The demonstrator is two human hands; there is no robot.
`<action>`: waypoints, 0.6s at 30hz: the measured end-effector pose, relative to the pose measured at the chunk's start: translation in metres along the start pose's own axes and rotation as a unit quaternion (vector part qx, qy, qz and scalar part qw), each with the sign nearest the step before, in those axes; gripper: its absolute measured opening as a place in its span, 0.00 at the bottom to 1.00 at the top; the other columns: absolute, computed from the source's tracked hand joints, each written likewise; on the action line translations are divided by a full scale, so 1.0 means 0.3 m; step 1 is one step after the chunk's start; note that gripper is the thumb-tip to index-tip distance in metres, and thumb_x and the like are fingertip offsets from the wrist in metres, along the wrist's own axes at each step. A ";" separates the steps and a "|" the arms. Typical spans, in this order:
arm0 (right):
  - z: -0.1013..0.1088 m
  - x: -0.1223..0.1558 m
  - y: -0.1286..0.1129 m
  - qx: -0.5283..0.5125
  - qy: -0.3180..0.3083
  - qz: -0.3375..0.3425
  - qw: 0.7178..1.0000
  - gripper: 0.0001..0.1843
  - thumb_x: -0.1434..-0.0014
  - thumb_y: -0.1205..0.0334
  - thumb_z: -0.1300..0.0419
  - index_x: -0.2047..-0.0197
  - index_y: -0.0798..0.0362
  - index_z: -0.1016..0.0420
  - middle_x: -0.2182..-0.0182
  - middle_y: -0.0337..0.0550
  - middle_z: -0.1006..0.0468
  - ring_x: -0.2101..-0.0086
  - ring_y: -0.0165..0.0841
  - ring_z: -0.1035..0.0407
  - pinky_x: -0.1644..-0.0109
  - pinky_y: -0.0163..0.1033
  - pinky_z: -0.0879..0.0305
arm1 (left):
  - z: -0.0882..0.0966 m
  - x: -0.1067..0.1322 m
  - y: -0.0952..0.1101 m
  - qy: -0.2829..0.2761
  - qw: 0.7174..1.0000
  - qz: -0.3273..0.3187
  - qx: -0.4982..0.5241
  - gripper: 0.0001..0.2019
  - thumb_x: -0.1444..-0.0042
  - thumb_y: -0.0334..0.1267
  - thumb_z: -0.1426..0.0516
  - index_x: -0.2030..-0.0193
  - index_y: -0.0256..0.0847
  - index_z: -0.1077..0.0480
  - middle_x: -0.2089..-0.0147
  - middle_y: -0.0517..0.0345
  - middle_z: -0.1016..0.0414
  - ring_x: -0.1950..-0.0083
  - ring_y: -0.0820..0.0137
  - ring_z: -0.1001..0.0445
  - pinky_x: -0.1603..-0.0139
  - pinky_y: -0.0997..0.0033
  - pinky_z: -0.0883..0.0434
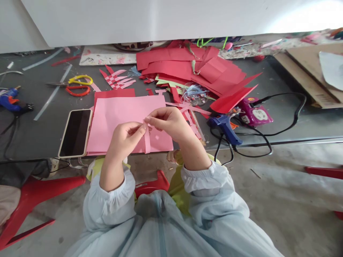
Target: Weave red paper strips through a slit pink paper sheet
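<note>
A narrow pink paper strip point(147, 140) hangs between my two hands above the near table edge. My left hand point(125, 137) pinches it from the left, fingers closed. My right hand point(168, 121) pinches its top from the right, fingers closed. Under the hands lies a pink paper sheet point(115, 117) on top of a red sheet point(114, 94). More loose pink strips point(191, 114) lie just right of my right hand.
A phone point(75, 132) lies left of the pink sheet. Scissors point(76, 85) and a woven red-pink piece point(116, 80) lie farther back. A red paper pile point(203, 69), a blue glue gun point(225, 128), a purple power strip point(254, 114) and cables sit right. Another glue gun point(10, 100) is far left.
</note>
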State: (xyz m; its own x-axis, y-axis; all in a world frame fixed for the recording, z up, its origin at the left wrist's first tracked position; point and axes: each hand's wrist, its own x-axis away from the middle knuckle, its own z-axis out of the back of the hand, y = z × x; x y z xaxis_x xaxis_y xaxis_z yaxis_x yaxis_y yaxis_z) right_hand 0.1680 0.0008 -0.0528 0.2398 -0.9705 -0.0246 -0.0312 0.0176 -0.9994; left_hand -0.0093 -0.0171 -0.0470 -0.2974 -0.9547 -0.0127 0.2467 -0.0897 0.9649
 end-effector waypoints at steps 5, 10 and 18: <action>0.002 0.001 0.002 0.008 0.004 0.004 1.000 0.16 0.48 0.50 0.29 0.75 0.54 0.21 0.79 0.36 0.25 0.78 0.24 0.38 0.73 0.33 0.39 | -0.001 -0.002 0.004 0.001 1.000 0.003 0.001 0.17 0.40 0.53 0.38 0.65 0.40 0.18 0.62 0.52 0.15 0.57 0.62 0.18 0.54 0.68 0.25; -0.006 -0.005 0.003 0.011 0.025 0.004 1.000 0.15 0.49 0.50 0.29 0.75 0.54 0.23 0.80 0.35 0.27 0.78 0.23 0.40 0.72 0.34 0.40 | -0.006 -0.002 0.004 0.012 1.000 0.014 0.006 0.18 0.41 0.54 0.38 0.66 0.40 0.19 0.63 0.52 0.16 0.58 0.62 0.19 0.55 0.68 0.25; -0.005 -0.019 0.018 0.029 0.148 0.026 0.988 0.13 0.48 0.57 0.33 0.77 0.52 0.30 0.81 0.31 0.34 0.78 0.23 0.44 0.71 0.35 0.44 | -0.011 -0.003 -0.005 -0.038 0.997 0.063 -0.014 0.16 0.48 0.52 0.33 0.69 0.39 0.21 0.70 0.54 0.19 0.68 0.68 0.24 0.67 0.71 0.30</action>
State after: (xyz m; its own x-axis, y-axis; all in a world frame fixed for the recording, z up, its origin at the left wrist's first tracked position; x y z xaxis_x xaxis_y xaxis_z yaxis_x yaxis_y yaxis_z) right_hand 0.1650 0.0061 -0.0581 -0.0549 -0.9957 -0.0750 0.0211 0.0740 -0.9970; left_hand -0.0062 -0.0170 -0.0492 -0.3306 -0.9348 0.1299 0.3123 0.0216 0.9497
